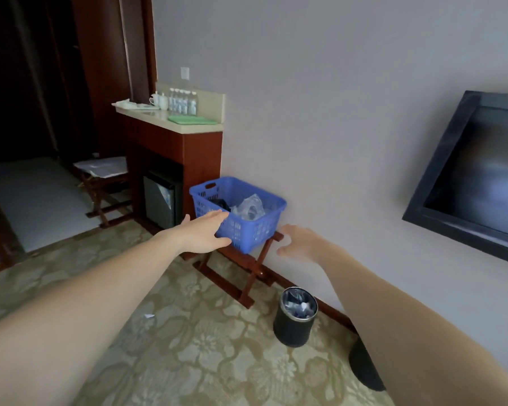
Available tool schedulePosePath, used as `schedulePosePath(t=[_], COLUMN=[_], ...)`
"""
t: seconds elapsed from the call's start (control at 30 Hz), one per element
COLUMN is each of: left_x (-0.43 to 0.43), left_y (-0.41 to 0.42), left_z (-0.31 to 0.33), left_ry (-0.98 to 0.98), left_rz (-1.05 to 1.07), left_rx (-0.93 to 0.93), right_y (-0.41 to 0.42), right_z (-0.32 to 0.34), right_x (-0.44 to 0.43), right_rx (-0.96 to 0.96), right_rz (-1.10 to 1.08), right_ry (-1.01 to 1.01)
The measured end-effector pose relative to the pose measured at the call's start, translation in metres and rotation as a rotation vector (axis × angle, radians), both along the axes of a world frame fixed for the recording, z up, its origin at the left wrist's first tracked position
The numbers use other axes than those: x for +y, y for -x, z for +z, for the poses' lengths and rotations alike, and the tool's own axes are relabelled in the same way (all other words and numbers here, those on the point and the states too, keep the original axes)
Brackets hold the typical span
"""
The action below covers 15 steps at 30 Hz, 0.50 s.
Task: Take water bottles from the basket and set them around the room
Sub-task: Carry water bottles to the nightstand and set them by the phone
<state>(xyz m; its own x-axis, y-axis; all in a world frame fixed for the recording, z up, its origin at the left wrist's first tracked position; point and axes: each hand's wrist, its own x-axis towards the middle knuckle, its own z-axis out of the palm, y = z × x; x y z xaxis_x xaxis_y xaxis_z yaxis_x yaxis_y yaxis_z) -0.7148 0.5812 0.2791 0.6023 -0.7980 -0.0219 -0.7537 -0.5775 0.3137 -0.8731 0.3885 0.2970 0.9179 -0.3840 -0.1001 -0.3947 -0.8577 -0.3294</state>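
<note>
A blue plastic basket point(247, 227) stands on a folding wooden rack point(244, 271) against the wall. Inside it lie clear plastic wrap or bottles point(248, 208) and something dark. My left hand point(207, 231) is stretched out with straight fingers in front of the basket's near left side, holding nothing. To the right of the basket, my right hand point(298, 241) hovers with loosely spread fingers, also holding nothing. Several water bottles point(184, 101) stand in a row at the back of the counter point(170, 124).
A black waste bin point(295, 316) stands on the patterned carpet near the wall. A wall-mounted television point(478, 177) hangs to the right. Under the counter sits a small fridge point(159, 200). White cups point(159, 99) and a green cloth point(192, 120) lie on the counter. Another rack point(103, 183) stands further left.
</note>
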Motion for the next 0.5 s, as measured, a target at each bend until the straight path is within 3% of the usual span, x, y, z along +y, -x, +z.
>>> schedulePosePath(t=[0.23, 0.5], left_x=[-0.031, -0.076], left_y=[-0.064, -0.185], left_z=[-0.001, 0.005], left_ry=[0.06, 0.06], left_rz=[0.052, 0.066], left_rx=[0.006, 0.04], right_y=[-0.09, -0.208], right_z=[-0.017, -0.015], right_x=[-0.039, -0.092], right_rx=[0.018, 0.05], right_rz=[0.004, 0.07], right_ry=[-0.059, 0.049])
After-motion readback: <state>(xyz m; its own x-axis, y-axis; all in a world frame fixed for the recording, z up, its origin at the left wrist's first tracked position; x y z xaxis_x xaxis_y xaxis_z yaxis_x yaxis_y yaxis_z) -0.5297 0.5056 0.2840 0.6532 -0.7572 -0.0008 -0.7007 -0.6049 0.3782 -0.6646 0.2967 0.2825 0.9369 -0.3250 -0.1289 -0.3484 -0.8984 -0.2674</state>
